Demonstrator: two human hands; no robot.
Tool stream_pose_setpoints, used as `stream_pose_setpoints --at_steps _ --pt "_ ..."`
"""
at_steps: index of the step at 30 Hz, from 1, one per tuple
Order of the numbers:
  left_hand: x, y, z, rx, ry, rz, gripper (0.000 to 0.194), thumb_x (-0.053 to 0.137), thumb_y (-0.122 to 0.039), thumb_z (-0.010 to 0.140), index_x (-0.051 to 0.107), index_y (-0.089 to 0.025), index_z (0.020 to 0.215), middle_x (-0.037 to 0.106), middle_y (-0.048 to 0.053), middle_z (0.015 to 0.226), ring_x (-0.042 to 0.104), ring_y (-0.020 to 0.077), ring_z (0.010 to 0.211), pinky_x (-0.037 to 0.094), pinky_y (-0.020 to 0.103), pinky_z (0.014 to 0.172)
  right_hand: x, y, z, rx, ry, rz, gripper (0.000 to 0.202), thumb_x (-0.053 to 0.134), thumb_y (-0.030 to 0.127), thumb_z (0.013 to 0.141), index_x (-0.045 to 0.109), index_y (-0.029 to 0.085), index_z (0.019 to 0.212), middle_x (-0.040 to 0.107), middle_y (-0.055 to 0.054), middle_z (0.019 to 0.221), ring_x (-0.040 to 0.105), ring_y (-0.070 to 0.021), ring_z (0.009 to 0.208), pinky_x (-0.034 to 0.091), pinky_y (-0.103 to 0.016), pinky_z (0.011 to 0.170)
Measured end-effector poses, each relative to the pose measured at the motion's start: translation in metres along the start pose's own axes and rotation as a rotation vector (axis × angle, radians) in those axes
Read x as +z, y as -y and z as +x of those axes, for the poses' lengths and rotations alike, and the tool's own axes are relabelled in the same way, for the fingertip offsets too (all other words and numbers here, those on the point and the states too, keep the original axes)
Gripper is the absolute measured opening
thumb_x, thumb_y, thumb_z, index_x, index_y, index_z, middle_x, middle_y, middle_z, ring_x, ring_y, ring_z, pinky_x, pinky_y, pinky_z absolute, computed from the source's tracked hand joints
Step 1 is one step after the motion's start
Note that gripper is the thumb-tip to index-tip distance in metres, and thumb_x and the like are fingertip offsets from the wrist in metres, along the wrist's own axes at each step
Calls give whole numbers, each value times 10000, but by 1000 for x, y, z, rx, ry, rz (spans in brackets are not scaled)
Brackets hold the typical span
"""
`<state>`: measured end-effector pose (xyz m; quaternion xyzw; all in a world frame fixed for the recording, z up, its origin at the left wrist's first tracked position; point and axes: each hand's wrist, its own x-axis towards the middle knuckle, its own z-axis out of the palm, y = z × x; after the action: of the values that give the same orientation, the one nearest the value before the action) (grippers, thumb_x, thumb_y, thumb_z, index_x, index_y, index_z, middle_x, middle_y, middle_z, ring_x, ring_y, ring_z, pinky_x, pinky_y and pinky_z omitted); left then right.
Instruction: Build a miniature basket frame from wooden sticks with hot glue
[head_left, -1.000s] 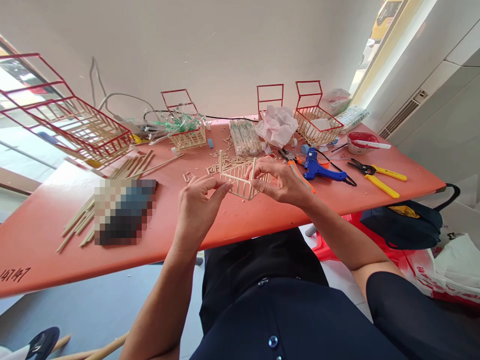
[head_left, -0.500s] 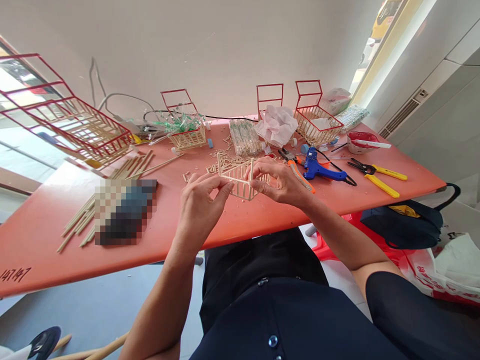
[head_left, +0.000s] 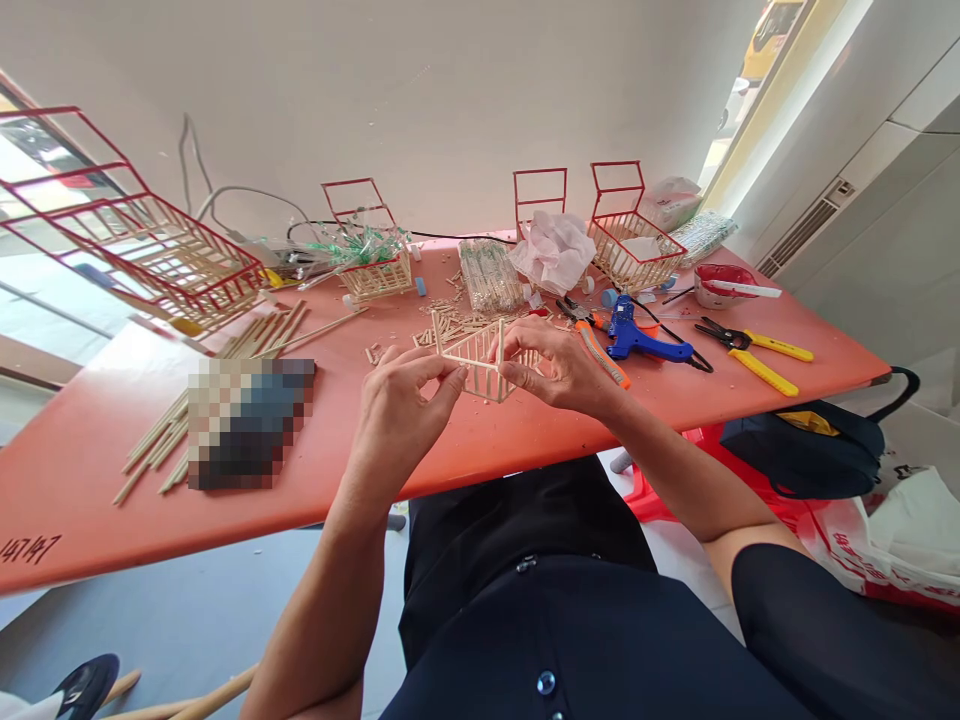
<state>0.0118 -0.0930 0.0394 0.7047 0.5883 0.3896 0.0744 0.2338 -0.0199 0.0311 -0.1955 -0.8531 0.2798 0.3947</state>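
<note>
Between my hands is a small unpainted basket frame (head_left: pixel 486 382) built from thin wooden sticks, with two upright posts on the side nearest me. My left hand (head_left: pixel 409 400) pinches its left corner between thumb and fingers. At the right post, the thumb and bent fingers of my right hand (head_left: pixel 551 362) close on the frame and hide part of that side. Short cut sticks (head_left: pixel 469 330) lie scattered on the orange-red table (head_left: pixel 337 470) just behind the frame.
Right of my hands lie orange-handled pliers (head_left: pixel 600 350), a blue glue gun (head_left: pixel 645 340), yellow-handled wire strippers (head_left: pixel 761 365) and a red paint bowl (head_left: pixel 724 285). Long sticks (head_left: pixel 161 430) and a blurred dark object (head_left: pixel 255 425) are left. Red-trimmed stick baskets (head_left: pixel 637 255) stand behind.
The frame's left post has shifted slightly down and to the left. Both hands keep their hold in nearly the same place.
</note>
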Motion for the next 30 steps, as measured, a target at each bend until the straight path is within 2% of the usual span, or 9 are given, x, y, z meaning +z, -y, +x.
stream_pose_setpoints --at_steps 9,15,20,24,30 --pt "2 -2 -3 35 14 33 308 568 -342 981 714 -239 731 759 51 843 607 255 855 449 401 899 1 -2 0 -16 -12 -6 260 652 435 1055 646 208 928 740 -84 1024 660 -235 1040 485 -421 995" --pt "0 -3 -4 39 38 32 323 559 -359 999 737 -237 758 771 51 887 621 255 893 464 407 923 -1 0 -1 3 -8 -3 313 642 503 1052 644 219 921 743 -81 1023 648 -237 1037 486 -421 989" --pt "4 -1 -5 -31 -47 -38 165 700 -349 913 780 -246 812 780 25 855 650 253 897 475 434 987 -1 0 -1 5 -5 -9 301 638 484 1056 644 218 916 745 -80 1020 639 -235 1029 478 -417 984" --pt "7 -1 -6 -53 -81 -68 188 694 -339 908 764 -242 763 776 15 826 667 239 873 466 457 1051 0 -1 -1 -10 -3 -8 292 636 472 1059 645 215 921 736 -77 1001 634 -228 1001 474 -411 973" --pt "8 -3 -6 -39 -61 -48 217 618 -310 932 760 -231 788 779 21 852 682 233 890 495 395 919 1 -1 -1 1 0 -4 341 628 532 1058 643 216 930 729 -80 1000 638 -235 1009 475 -414 974"
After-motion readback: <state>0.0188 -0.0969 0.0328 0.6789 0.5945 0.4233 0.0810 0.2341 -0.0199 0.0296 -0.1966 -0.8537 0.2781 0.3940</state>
